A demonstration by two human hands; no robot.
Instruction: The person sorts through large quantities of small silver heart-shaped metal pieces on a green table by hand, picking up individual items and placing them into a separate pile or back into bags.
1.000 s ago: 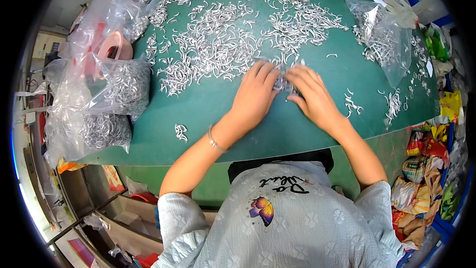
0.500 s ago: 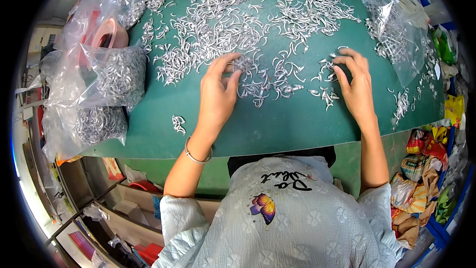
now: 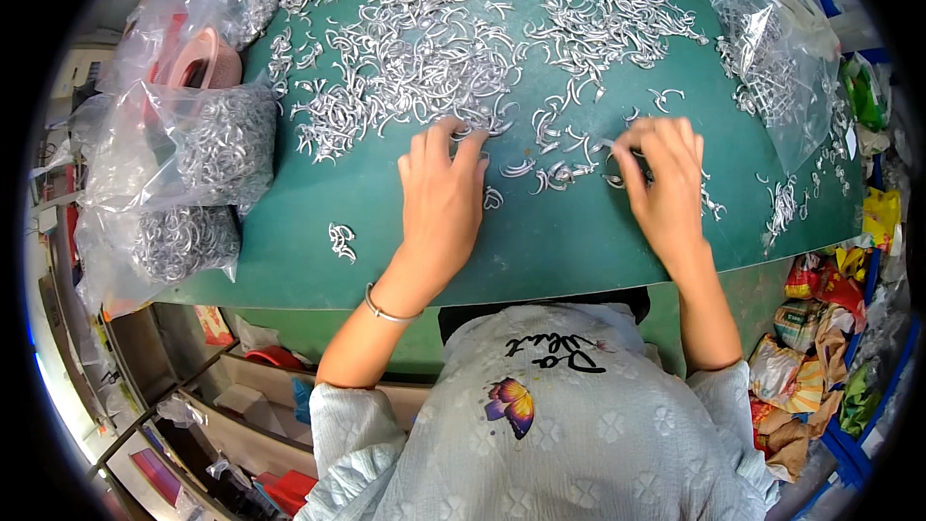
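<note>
Small curved silver metal pieces [image 3: 424, 68] lie in a wide heap on the green table [image 3: 318, 203]. At the near edge of this heap is my left hand [image 3: 442, 198], its fingers bent down and a few pieces partly visible around the tips. What lies under those fingers is mostly hidden. My right hand [image 3: 666, 188] is curled lower right of a second heap [image 3: 617, 24], thumb and forefinger drawn together at a curved metal piece. A few loose pieces [image 3: 564, 174] are scattered between the two hands.
Clear plastic bags filled with such pieces [image 3: 227, 150] stand at the left beside a pink plastic container [image 3: 210, 60]. Another clear bag [image 3: 786, 77] lies at the right. A small cluster [image 3: 341, 241] sits near the front edge; colourful packages [image 3: 786, 367] are below the table's right side.
The group of pieces beside my left hand has thinned out, and that hand has turned palm down. My right hand has shifted left and toward me, its fingers closing.
</note>
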